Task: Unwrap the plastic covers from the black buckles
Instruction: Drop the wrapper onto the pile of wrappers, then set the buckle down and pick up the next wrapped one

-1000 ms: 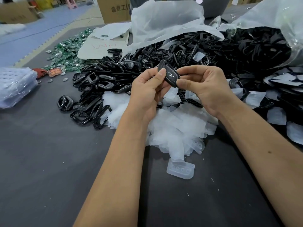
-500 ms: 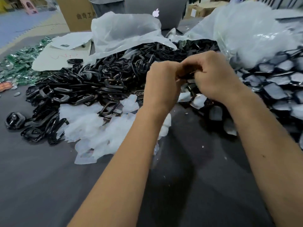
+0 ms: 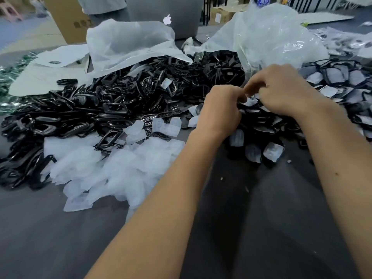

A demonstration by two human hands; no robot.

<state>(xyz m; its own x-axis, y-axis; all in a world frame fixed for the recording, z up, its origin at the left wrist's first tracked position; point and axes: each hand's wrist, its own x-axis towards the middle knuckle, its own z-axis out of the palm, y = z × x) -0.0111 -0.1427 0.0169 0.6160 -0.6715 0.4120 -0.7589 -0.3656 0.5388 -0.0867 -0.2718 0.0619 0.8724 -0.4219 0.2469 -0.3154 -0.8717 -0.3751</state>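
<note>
Fingers of the left hand (image 3: 220, 109) and right hand (image 3: 281, 88) are curling together, seemingly pinching a wrapped buckle (image 3: 250, 101), having moved from the discarded covers (image 3: 112, 166) toward the wrapped pile (image 3: 330, 81) beyond the right knuckles, suggesting another unwrapping is starting.

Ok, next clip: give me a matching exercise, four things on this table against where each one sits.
Things:
1. laptop
2. empty covers
3. wrapped buckles
4. hands

Places:
A. near left, in front of the bare black buckles
B. far right
C. far edge, behind the bags
D. centre, close together over the pile

Pairs: 1-C, 2-A, 3-B, 4-D
</note>
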